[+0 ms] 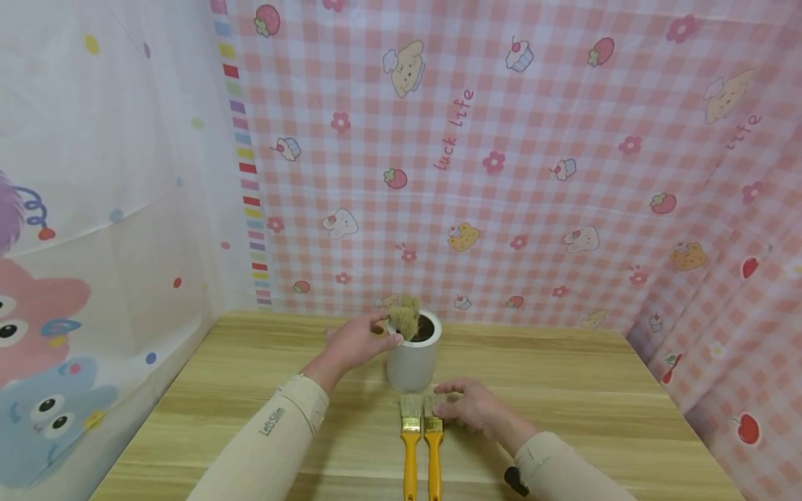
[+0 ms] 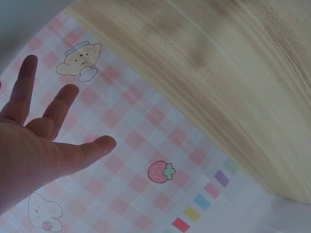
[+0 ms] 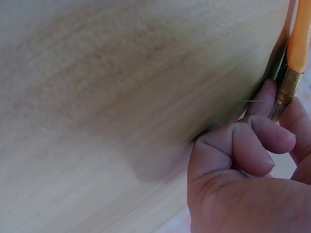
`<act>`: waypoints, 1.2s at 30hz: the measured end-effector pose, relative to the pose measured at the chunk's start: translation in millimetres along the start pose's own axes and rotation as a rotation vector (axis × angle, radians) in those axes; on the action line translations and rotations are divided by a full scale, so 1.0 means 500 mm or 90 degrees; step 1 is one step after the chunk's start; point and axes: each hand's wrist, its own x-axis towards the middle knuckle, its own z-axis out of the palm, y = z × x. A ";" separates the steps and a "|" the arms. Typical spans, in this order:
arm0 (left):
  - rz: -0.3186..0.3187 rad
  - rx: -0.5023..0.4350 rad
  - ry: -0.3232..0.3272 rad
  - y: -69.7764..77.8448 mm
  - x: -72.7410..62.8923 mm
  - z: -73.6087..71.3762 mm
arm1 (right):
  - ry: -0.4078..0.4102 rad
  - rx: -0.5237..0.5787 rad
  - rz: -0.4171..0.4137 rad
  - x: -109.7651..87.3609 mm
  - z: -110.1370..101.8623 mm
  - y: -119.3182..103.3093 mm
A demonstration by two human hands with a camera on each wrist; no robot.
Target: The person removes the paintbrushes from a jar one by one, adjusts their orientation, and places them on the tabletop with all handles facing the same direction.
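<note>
A white cylindrical pot (image 1: 410, 369) with a dark inside stands on the table. A tan bristly clump (image 1: 406, 316) sticks up out of its opening. My left hand (image 1: 357, 341) is at the pot's left rim, thumb and forefinger on the clump; its other fingers (image 2: 58, 114) spread out in the left wrist view. In front of the pot lie two paintbrushes with yellow handles, the left paintbrush (image 1: 410, 445) and the right paintbrush (image 1: 434, 445), bristles towards the pot. My right hand (image 1: 473, 410) pinches the right paintbrush near its bristles, with the remaining fingers (image 3: 243, 145) curled.
The wood-grain table (image 1: 551, 369) extends to both sides. A pink checked cloth (image 1: 501, 209) hangs behind it, and a white printed cloth (image 1: 113, 209) hangs on the left. Beside my right sleeve is a small black object (image 1: 516, 480).
</note>
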 end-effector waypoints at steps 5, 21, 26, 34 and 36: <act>0.000 0.002 -0.001 0.002 -0.001 -0.002 | 0.006 -0.016 -0.002 -0.003 0.002 -0.002; 0.000 0.002 -0.002 0.005 -0.004 -0.003 | 0.022 -0.034 -0.010 -0.002 0.010 0.000; -0.001 0.005 -0.002 0.005 -0.004 -0.003 | 0.033 -0.047 -0.004 -0.004 0.014 -0.003; -0.003 0.003 -0.003 0.002 -0.001 -0.002 | 0.039 -0.077 -0.007 -0.006 0.015 -0.008; -0.004 0.001 -0.002 0.001 0.001 -0.001 | 0.035 -0.079 -0.008 -0.007 0.014 -0.010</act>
